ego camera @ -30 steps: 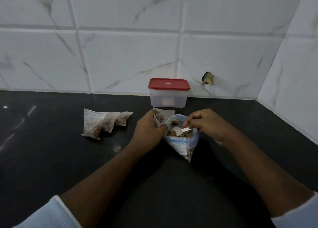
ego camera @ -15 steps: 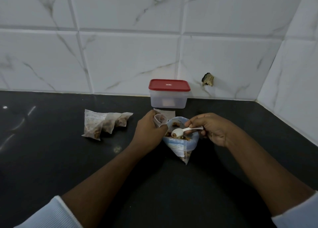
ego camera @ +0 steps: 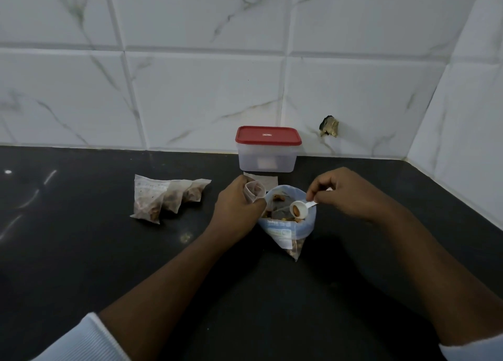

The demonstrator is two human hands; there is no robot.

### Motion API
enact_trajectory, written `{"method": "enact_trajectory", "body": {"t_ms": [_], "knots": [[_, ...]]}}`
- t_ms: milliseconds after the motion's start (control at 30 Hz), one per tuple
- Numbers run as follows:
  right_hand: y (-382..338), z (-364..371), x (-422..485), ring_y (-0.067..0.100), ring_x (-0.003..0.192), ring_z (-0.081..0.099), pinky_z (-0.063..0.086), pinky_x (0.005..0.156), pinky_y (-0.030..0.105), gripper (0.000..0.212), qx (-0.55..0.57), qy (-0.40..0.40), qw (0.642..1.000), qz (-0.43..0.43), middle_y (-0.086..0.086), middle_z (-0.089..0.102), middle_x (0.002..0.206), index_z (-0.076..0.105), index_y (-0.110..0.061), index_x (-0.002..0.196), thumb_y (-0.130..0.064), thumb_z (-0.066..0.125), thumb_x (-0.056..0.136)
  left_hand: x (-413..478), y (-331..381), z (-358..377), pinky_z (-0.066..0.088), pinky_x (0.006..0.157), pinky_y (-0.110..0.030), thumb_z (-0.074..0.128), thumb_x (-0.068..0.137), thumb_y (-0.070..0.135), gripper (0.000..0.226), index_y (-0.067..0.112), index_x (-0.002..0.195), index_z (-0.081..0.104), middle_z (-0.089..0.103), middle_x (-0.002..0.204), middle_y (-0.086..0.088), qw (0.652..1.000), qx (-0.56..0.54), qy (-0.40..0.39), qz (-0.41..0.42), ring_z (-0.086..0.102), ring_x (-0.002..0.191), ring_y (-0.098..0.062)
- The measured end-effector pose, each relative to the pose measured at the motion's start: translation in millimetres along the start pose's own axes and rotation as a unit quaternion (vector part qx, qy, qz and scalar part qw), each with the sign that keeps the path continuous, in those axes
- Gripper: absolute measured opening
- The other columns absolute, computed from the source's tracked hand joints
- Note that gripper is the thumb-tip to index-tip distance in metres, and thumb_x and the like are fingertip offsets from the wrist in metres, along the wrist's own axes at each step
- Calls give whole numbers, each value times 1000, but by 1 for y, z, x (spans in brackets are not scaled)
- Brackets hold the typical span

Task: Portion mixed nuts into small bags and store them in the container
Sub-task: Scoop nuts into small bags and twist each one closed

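Observation:
A large open bag of mixed nuts point(ego camera: 288, 231) stands on the black counter in front of me. My right hand point(ego camera: 345, 194) pinches the handle of a small white scoop point(ego camera: 299, 209), which holds a nut just above the bag's mouth. My left hand point(ego camera: 236, 209) grips a small clear bag point(ego camera: 254, 192) with its mouth held open beside the big bag. Three filled small bags point(ego camera: 166, 197) lie in a row to the left. A clear container with a red lid point(ego camera: 268, 149) stands shut behind the bags, against the wall.
White marble tiles form the back wall and the right side wall, meeting in a corner at the far right. A chipped hole point(ego camera: 329, 126) marks the tile right of the container. A flat piece of paper or plastic point(ego camera: 261, 179) lies under the container's front.
The scoop has risen out of the nuts and shifted right, now carrying a nut. My left hand and the small bag have stayed in place.

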State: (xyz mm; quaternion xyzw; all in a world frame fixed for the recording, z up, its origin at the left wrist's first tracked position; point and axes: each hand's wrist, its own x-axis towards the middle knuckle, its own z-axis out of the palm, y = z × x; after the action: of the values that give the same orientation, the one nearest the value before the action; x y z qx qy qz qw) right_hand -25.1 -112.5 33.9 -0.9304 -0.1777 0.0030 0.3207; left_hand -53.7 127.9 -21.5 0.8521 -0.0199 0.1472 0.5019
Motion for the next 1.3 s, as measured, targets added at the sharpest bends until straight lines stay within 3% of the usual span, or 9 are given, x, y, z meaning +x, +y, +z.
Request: {"method": "enact_trajectory", "body": {"t_ms": [167,333,400,633,700,767,1067,1167,1300], "knots": [[-10,0,-5,1,87,68,56,80,30,23,-57,-21,998,-25,-16,74,91,78,-32,83,-12,69,91,0,1,0,53,77,-20,74,92,25,26,33,110,57,62,99,17,1000,3,-11,1,62,93,0],[-7,12,-1,5,92,71,54,86,32,26,63,-5,998,3,-10,78,90,82,-22,84,-3,66,90,1,0,1,51,75,-16,75,93,23,28,30,114,58,61,100,17,1000,8,-13,0,62,94,0],[-4,8,-2,5,86,70,51,80,28,25,113,-2,993,31,-6,78,88,82,-17,83,-1,64,90,1,0,2,50,72,-15,74,93,21,27,30,112,58,61,100,17,1000,9,-9,4,62,93,0],[-7,10,-2,-4,72,67,45,72,23,21,150,-46,987,41,-1,78,88,80,-10,86,2,63,90,1,0,2,48,70,-14,74,93,20,28,29,114,57,58,98,18,1000,14,-9,4,60,90,1],[-6,12,0,-1,59,61,41,62,22,20,190,-34,979,64,3,79,88,79,-8,87,2,62,92,2,1,2,47,68,-14,74,94,20,27,31,111,56,58,97,18,1000,16,-10,4,60,90,2],[-2,13,1,8,58,52,37,56,23,16,228,-32,969,93,8,80,91,79,-7,89,-1,64,93,2,2,2,47,67,-14,73,94,20,26,31,110,56,58,97,18,1000,17,-10,1,60,90,1],[7,21,8,8,51,40,32,55,26,16,358,-27,914,189,14,77,87,80,-3,96,-3,65,91,4,1,-3,52,76,-23,73,92,25,28,28,116,60,64,104,14,1000,7,-24,-7,63,96,-5],[8,18,8,9,54,40,32,56,26,15,394,7,903,169,14,78,89,78,-3,99,-3,64,93,4,1,-5,55,80,-26,74,92,26,30,29,118,59,64,105,14,999,16,-34,-8,63,98,-5],[2,16,6,10,57,43,38,53,21,16,410,58,908,68,7,71,81,80,-6,95,0,65,94,3,1,-4,58,84,-31,76,90,30,29,29,114,60,66,105,13,999,22,-42,6,64,97,-5]]}}
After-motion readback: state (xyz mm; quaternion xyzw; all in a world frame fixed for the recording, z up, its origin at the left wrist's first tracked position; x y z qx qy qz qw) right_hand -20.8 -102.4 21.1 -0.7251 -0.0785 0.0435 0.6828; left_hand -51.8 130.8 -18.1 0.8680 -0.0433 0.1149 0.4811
